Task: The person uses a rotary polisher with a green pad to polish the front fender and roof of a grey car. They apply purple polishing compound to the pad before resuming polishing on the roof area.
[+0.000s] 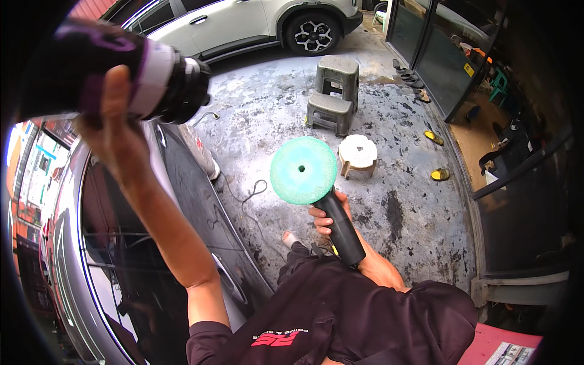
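My left hand point(115, 131) is raised high at the upper left and grips a black-and-white bottle point(143, 76) with purple marks, tipped on its side with its dark cap end pointing right. My right hand point(328, 218) holds the black handle of a polisher point(342, 231), lifted in front of my chest. Its round green foam pad point(303, 170) faces the camera, with a small hole at the centre. Bottle and pad are apart. A grey car point(109, 243) lies below my left arm.
A white car point(243, 24) is parked at the top. Two stacked grey plastic stools point(333, 91) and a low white stool point(358, 153) stand on the stained concrete floor. A cable point(246, 194) trails beside the grey car. Glass doors point(426, 42) and sandals point(433, 137) line the right.
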